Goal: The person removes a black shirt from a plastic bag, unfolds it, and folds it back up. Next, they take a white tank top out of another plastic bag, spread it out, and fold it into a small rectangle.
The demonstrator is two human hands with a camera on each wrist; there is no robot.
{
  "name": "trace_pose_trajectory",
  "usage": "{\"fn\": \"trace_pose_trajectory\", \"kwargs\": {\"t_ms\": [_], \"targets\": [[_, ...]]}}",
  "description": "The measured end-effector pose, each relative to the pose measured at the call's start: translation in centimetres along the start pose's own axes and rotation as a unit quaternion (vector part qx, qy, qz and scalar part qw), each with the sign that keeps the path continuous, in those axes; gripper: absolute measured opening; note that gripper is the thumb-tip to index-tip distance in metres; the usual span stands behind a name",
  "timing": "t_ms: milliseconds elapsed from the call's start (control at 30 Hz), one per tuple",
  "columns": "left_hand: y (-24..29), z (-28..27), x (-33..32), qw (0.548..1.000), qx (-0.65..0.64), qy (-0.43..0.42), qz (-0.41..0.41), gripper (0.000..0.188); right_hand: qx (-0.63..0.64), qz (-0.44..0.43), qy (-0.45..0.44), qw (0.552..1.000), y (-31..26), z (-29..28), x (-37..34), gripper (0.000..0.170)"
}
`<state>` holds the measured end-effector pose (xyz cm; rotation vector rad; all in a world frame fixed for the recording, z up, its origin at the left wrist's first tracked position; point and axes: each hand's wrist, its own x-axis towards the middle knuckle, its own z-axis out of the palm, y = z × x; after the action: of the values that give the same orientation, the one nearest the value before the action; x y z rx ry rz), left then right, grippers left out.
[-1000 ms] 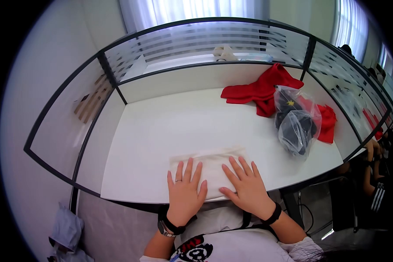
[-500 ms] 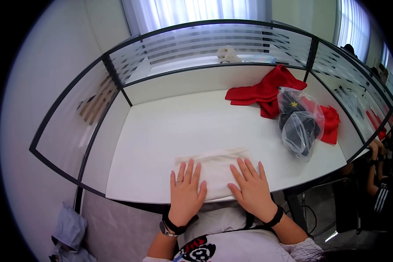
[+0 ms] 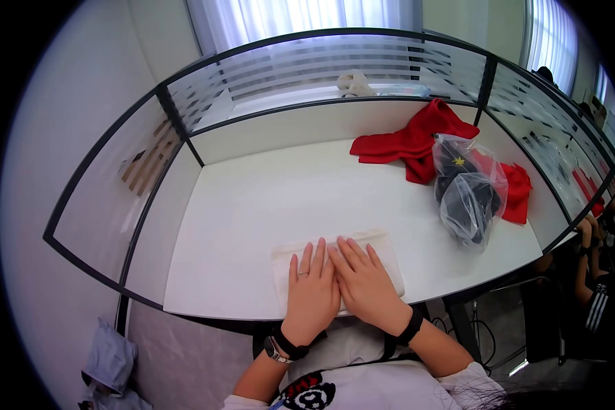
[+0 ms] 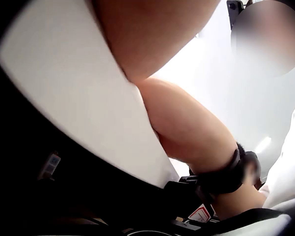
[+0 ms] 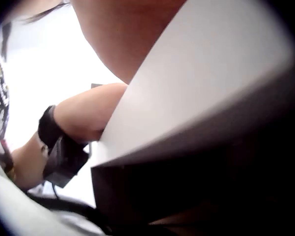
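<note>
A cream-coloured cloth [image 3: 386, 256], laid flat, sits at the front edge of the white desk [image 3: 253, 198]. Both my hands rest on it with straight fingers, side by side and meeting at the middle. My left hand [image 3: 312, 294] wears a ring, and a watch is on that wrist. My right hand [image 3: 367, 287] lies over the cloth's centre with its fingertips toward the far edge. The hands cover much of the cloth. In the left wrist view the other hand and wrist [image 4: 187, 123] show beside the desk's edge.
At the desk's right side lie a red knitted cloth [image 3: 417, 140] and a clear plastic bag [image 3: 468, 198] with dark items inside, over more red fabric [image 3: 517, 191]. Low partitions with a dark frame [image 3: 174, 113] enclose the desk. Another person's arms [image 3: 584, 263] show at far right.
My two hands have slid inward from the cloth's sides and now meet at its middle. More of the cloth's left and right margins shows.
</note>
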<state>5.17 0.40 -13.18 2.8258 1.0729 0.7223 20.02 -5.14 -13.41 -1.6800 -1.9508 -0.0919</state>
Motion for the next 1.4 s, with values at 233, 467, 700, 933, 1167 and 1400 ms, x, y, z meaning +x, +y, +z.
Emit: {"fn": "trace_pose_trajectory", "kwargs": {"t_ms": [233, 467, 700, 933, 1167, 1400], "targets": [[0.1, -0.4, -0.2, 1.0, 0.006, -0.011, -0.027, 0.054, -0.072, 0.045, 0.019, 0.996, 0.5, 0.3, -0.7, 0.053], [-0.3, -0.3, -0.4, 0.999, 0.004, -0.009, -0.034, 0.057, -0.08, 0.048, 0.034, 0.995, 0.6, 0.2, -0.8, 0.053], [-0.7, -0.7, -0.8, 0.999, 0.022, -0.011, -0.044, 0.059, -0.068, 0.05, 0.034, 0.996, 1.1, -0.4, -1.2, 0.055], [-2.6, -1.9, -1.7, 0.997, 0.009, -0.048, -0.053, 0.059, -0.075, 0.057, 0.005, 0.996, 1.5, -1.3, -1.9, 0.058], [-3.4, -2.3, -2.1, 0.997, 0.003, -0.056, -0.056, 0.06, -0.075, 0.077, 0.003, 0.994, 2.0, -1.6, -2.2, 0.059], [-4.6, -4.6, -3.4, 0.993, -0.015, -0.113, -0.042, 0.071, -0.067, 0.016, -0.032, 0.997, 3.7, -2.9, -2.5, 0.055]]}}
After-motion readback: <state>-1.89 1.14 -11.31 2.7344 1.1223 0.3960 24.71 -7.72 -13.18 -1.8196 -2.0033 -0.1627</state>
